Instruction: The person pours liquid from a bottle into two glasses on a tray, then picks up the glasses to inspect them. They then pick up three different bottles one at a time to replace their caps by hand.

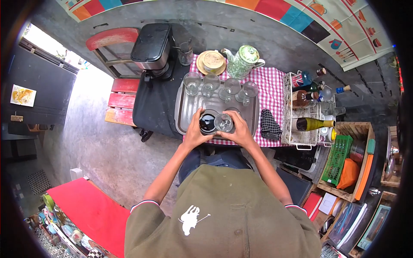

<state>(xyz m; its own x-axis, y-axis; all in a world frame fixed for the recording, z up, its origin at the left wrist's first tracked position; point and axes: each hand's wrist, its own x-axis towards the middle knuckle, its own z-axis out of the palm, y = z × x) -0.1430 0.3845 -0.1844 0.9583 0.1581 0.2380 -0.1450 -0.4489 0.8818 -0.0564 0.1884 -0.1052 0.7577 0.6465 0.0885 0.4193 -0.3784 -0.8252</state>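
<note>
My left hand (pixel 197 132) curls around the side of a round glass of dark liquid (pixel 208 123), its thumb below the rim. Against that glass stands a clear glass (pixel 223 123) with no dark liquid visible in it, and my right hand (pixel 242 131) is closed round its right side. Both glasses are at the near edge of a metal tray (pixel 193 104). Farther back on the tray, several clear handled glass cups (pixel 211 82) stand in a row. The undersides of the two held glasses are hidden from above.
Behind the tray are a green patterned teapot (pixel 247 60), a yellowish lidded dish (pixel 213 61) and a glass (pixel 185 55). A black coffee maker (pixel 151 47) stands left. To the right are a dark checked cloth (pixel 270 125), a white wire rack (pixel 297 136) of bottles and a wooden crate (pixel 365 129).
</note>
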